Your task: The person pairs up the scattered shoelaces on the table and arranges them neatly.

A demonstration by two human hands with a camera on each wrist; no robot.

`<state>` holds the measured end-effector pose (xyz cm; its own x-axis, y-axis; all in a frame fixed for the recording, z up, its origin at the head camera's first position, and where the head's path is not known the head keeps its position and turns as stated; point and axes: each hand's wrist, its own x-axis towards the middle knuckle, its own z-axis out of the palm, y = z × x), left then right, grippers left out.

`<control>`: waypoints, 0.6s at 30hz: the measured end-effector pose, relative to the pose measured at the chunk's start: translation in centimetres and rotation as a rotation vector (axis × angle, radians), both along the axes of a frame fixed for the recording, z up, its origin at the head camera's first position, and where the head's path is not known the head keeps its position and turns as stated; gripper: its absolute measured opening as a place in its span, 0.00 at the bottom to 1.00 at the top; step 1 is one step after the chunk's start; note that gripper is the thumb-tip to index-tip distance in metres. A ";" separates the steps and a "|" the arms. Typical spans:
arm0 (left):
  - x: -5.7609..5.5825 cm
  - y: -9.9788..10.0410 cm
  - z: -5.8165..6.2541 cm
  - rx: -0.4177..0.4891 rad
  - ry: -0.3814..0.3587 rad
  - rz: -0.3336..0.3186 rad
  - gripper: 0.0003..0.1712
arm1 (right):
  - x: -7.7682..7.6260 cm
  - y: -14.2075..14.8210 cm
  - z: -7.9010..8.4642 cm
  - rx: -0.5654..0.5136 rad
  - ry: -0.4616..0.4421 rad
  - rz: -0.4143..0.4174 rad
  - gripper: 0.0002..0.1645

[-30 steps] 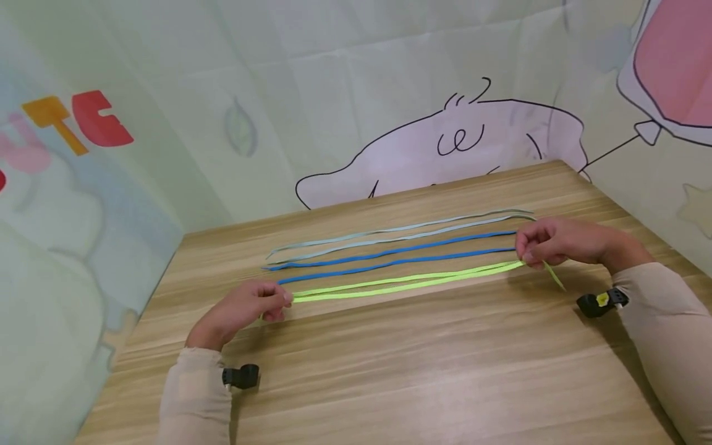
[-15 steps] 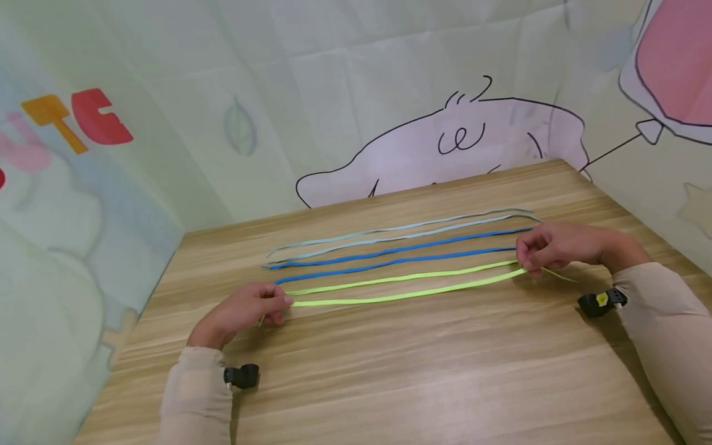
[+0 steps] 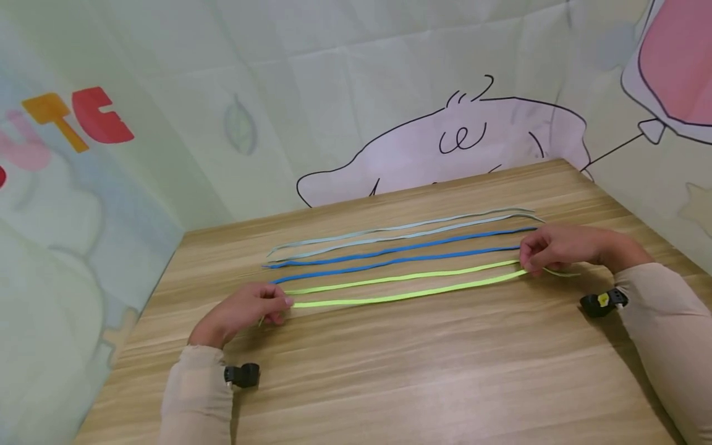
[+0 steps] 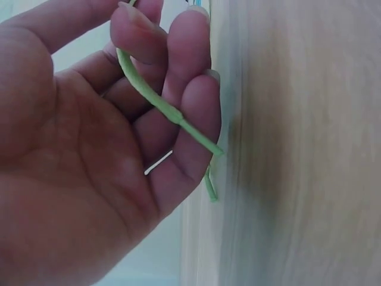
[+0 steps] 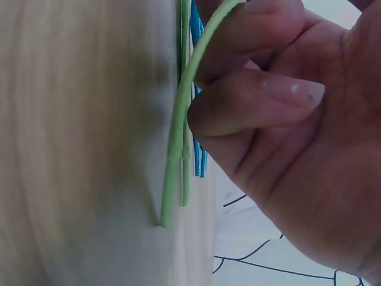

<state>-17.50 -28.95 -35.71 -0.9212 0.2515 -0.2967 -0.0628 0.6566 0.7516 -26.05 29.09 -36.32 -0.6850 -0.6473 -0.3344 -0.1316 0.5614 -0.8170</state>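
Note:
Two neon-green shoelaces run across the wooden table. My left hand (image 3: 245,312) pinches the left end of the nearer green shoelace (image 3: 389,298) between thumb and fingers; its tip (image 4: 199,138) hangs past the fingers in the left wrist view. At the other end my right hand (image 3: 562,248) pinches the same lace, and the loose tip (image 5: 172,179) trails down in the right wrist view. Just behind lies the second green shoelace (image 3: 400,277), roughly parallel, its ends partly hidden by the hands. Two blue shoelaces (image 3: 400,261) lie beyond it, their right ends behind my right hand.
Two pale grey-blue shoelaces (image 3: 400,236) lie farthest back, side by side. The wooden table (image 3: 389,383) extends in front of the hands. A printed fabric backdrop (image 3: 356,93) stands behind and left of it. Each sleeve carries a small black wrist camera (image 3: 245,375).
The nearer green shoelace has moved toward me, opening a gap from the other green one. My right hand has shifted slightly; the left has barely moved.

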 end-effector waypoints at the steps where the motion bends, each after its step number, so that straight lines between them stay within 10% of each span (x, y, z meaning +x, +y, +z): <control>1: -0.1 0.0 0.0 0.003 0.003 -0.008 0.18 | 0.0 0.0 0.0 0.001 -0.002 -0.005 0.04; 18: -0.2 -0.1 -0.1 -0.046 0.003 0.012 0.15 | 0.1 -0.1 -0.2 0.083 0.070 0.015 0.08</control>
